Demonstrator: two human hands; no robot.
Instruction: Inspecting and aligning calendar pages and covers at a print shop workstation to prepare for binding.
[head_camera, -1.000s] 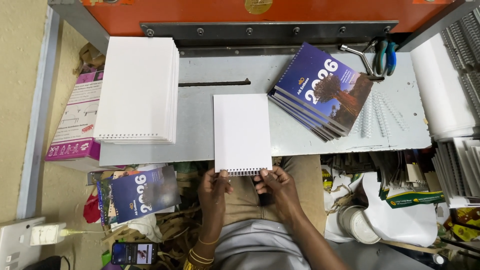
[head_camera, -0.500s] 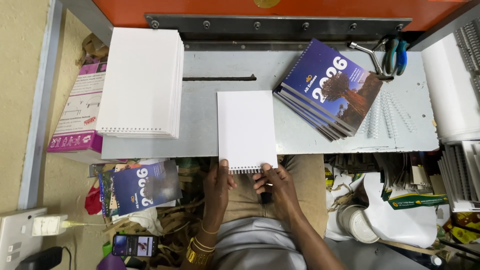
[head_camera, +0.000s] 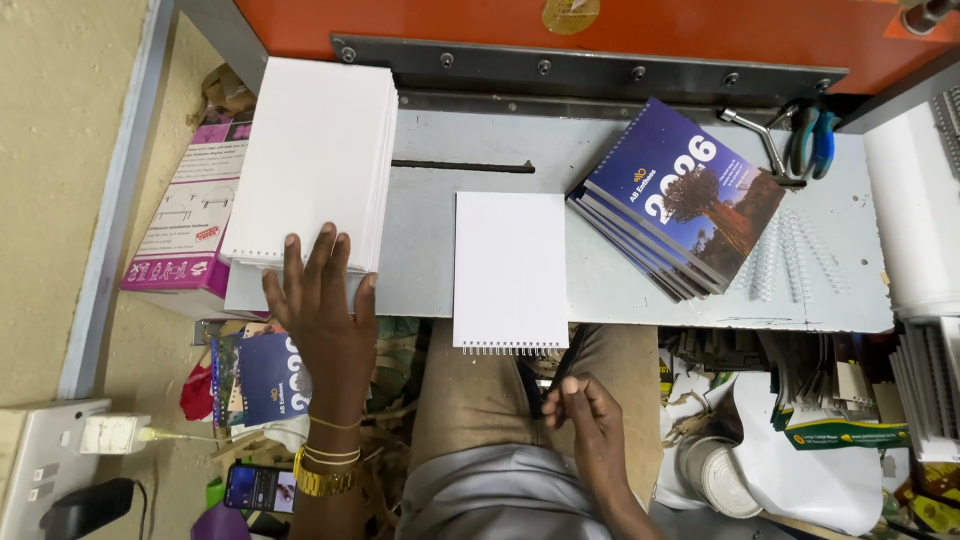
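Pink and white carton (head_camera: 190, 225) sat left of the desk (head_camera: 430, 255), partly under the tall white paper stack (head_camera: 315, 165), printed diagrams on its face. Fanned pile of dark blue covers (head_camera: 675, 200) with a tree picture lay right of centre. One more blue cover (head_camera: 268, 375) lay below the desk edge on the left. Green-labelled flat pack (head_camera: 845, 432) sat lower right among clutter. Orange machine panel (head_camera: 600, 25) with grey bolted bar ran along the top. Blue-handled pliers (head_camera: 810, 140) at top right, clear binding coils (head_camera: 790, 255) just below them. White wall socket (head_camera: 45, 450) and phone (head_camera: 260, 487) at lower left.

Left hand (head_camera: 320, 305) lay flat on the near edge of the paper stack, fingers (head_camera: 325, 255) spread wide, holding nothing. Right hand (head_camera: 585, 410) rested in the lap, fingers pinched narrow around something small and dark, cannot tell what.

White punched sheet block (head_camera: 510, 270) lay centred on the desk, plain, upright, wire comb along the bottom edge, overhanging the desk front, untouched by either hand.
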